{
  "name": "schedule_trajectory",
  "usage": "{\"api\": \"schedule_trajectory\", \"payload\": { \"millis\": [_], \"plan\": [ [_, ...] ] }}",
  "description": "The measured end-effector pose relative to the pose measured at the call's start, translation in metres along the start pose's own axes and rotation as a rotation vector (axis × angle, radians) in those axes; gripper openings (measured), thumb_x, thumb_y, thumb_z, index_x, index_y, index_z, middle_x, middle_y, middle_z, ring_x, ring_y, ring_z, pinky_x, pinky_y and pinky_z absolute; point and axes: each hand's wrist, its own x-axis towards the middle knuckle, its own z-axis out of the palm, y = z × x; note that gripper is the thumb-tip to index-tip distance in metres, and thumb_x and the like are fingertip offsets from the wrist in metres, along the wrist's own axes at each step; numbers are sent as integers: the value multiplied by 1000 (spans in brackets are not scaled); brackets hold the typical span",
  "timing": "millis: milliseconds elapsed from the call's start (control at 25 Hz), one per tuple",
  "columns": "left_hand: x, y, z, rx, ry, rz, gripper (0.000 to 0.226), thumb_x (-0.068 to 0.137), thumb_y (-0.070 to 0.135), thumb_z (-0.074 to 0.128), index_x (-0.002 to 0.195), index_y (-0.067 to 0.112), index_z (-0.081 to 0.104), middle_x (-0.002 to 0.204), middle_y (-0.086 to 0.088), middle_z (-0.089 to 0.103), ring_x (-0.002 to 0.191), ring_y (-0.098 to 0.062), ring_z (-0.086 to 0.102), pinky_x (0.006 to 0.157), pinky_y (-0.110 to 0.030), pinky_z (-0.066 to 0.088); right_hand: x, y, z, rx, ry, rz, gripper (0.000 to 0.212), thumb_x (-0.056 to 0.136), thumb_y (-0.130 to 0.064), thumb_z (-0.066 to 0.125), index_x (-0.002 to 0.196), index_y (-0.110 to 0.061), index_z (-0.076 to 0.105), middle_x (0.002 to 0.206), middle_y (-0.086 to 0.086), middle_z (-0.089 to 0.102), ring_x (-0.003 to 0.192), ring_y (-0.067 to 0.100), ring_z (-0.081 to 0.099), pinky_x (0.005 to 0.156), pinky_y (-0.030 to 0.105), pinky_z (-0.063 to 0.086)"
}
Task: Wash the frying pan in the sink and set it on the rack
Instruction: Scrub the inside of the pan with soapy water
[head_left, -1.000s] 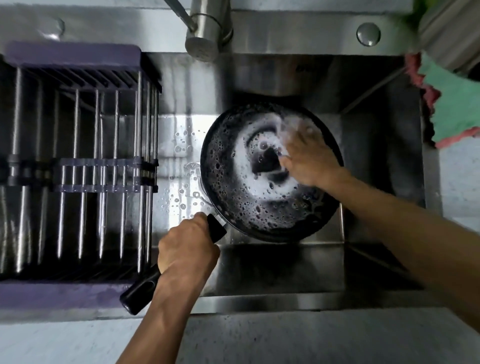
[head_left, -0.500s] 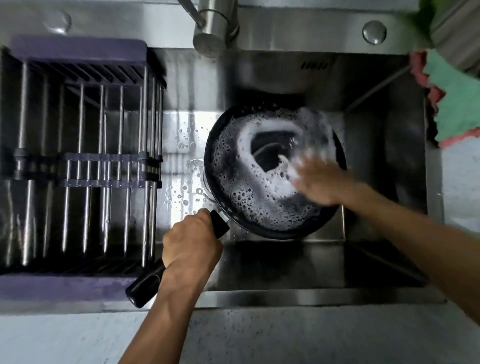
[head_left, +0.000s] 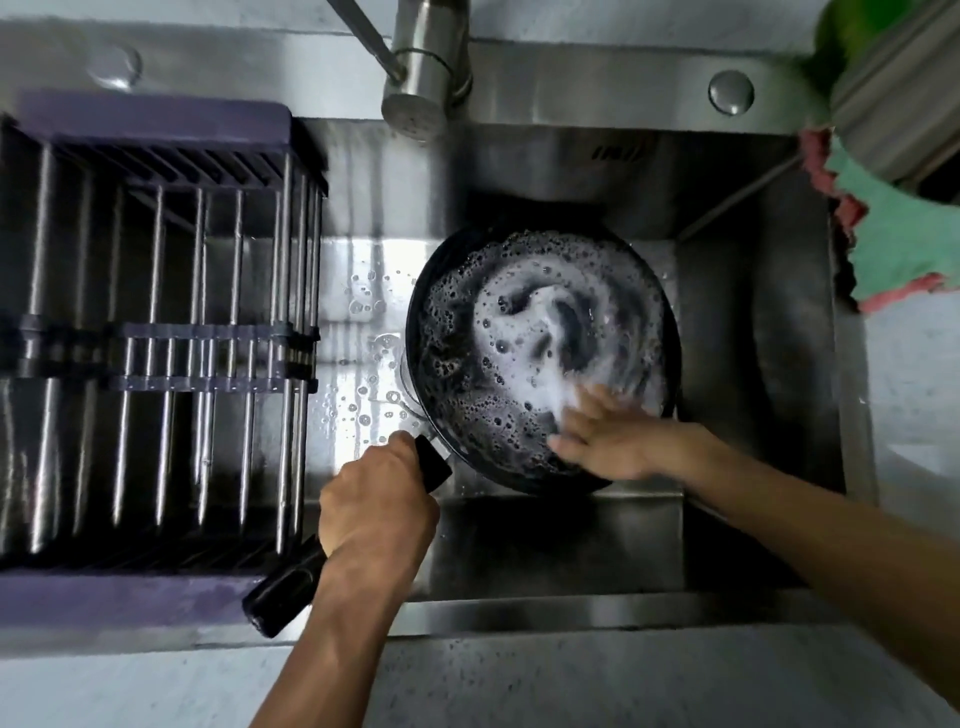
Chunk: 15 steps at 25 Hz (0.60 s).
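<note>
Sitting low in the sink (head_left: 727, 322), the frying pan (head_left: 540, 358) is coated with suds, so its rim likely handles slick; the dry black handle (head_left: 291, 592) looks the safer hold. That handle runs from the bowl down-left toward the person, marking the long axis. The left hand (head_left: 376, 512) grips it, fingers curled around. The right hand (head_left: 613, 441), blurred, lies spread-fingered on the soapy inside. The rack (head_left: 156, 332) stands just beside, left.
</note>
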Motion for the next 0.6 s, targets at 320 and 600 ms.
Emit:
{"api": "schedule_trajectory", "payload": {
  "millis": [320, 600],
  "plan": [
    [2, 1, -1, -7, -19, -12, 28, 85, 15, 53, 111, 22, 51, 104, -2, 63, 97, -25, 63, 67, -30, 38, 68, 18, -33, 14, 382, 16, 68, 103, -59, 15, 157, -32, -18, 165, 3, -24, 150, 21, -25, 124, 53, -5],
    [0, 3, -3, 18, -19, -3, 29, 85, 16, 53, 114, 21, 50, 107, -4, 63, 101, -26, 63, 67, -30, 38, 69, -69, -29, 213, 334, -310, 61, 107, -49, 17, 159, -30, -10, 162, -3, -28, 147, 15, -30, 120, 39, -17]
  ]
}}
